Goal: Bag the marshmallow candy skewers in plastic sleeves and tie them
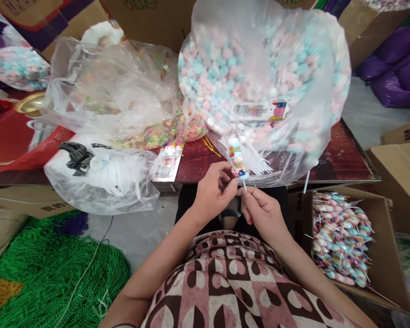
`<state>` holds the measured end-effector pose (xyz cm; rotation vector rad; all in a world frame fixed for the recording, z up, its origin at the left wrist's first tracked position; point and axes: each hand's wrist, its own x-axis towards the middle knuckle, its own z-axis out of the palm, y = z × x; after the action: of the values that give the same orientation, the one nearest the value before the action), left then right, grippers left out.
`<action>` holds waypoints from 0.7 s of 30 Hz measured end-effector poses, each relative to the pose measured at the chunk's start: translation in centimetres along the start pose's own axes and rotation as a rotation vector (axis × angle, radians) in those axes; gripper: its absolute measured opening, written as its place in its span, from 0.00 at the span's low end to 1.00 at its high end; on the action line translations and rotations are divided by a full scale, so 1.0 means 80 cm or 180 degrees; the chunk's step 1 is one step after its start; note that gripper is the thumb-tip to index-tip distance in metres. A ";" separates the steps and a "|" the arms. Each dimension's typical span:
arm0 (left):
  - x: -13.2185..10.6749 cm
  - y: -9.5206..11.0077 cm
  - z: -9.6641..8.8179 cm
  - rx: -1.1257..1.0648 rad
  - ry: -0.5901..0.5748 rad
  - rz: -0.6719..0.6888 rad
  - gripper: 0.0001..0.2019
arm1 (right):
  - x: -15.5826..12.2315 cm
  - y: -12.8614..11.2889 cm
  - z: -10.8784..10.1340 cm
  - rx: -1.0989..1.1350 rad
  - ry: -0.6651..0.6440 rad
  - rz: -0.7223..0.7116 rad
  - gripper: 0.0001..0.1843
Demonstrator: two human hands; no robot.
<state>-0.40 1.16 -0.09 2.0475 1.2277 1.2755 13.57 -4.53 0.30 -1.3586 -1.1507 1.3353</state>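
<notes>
A candy skewer [237, 155] in a clear printed wrapper, with pastel marshmallows and fruit-coloured rings stacked on it, is held upright at the table's front edge. The curled fingers of my left hand [214, 191] close on the lower end of its wrapper. Below the candy, my right hand [262, 210] pinches the white stick [244, 186]. Just behind lies a bunch of white sticks [258, 159]. A large clear bag of pink, blue and white marshmallows [222, 68] stands beyond, with a printed wrapper pack [259, 110] on it.
Gummy rings [160, 134] fill a clear bag at the left, near yellow twist ties [212, 146] and a stack of printed wrappers [168, 161]. A bag of white sticks [112, 175] overhangs the edge by a red basket [51, 148]. Finished skewers [341, 237] fill a carton at the right.
</notes>
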 end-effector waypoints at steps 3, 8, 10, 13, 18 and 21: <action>0.001 0.002 -0.002 -0.0111 -0.0157 0.0170 0.12 | -0.002 -0.001 -0.002 -0.0214 0.0042 -0.0067 0.16; 0.005 0.001 -0.004 0.0021 -0.0039 0.0331 0.05 | -0.003 0.001 -0.003 -0.0150 0.0061 -0.0082 0.16; 0.006 0.001 -0.004 0.0105 -0.0029 0.0339 0.04 | -0.002 0.001 -0.004 -0.0112 0.0079 -0.0102 0.16; 0.004 -0.001 -0.003 0.0233 -0.0025 0.0331 0.05 | -0.002 0.001 -0.004 -0.0105 0.0083 -0.0109 0.16; 0.003 -0.003 0.001 0.0430 -0.0017 0.0375 0.05 | -0.004 -0.001 -0.005 -0.0160 0.0091 -0.0116 0.17; 0.005 -0.001 0.002 0.0526 0.0026 0.0383 0.06 | -0.006 -0.001 -0.006 -0.0151 0.0107 -0.0087 0.18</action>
<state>-0.23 1.59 -0.03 2.2658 1.2683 1.2742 14.01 -4.97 0.45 -1.3896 -1.1808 1.2683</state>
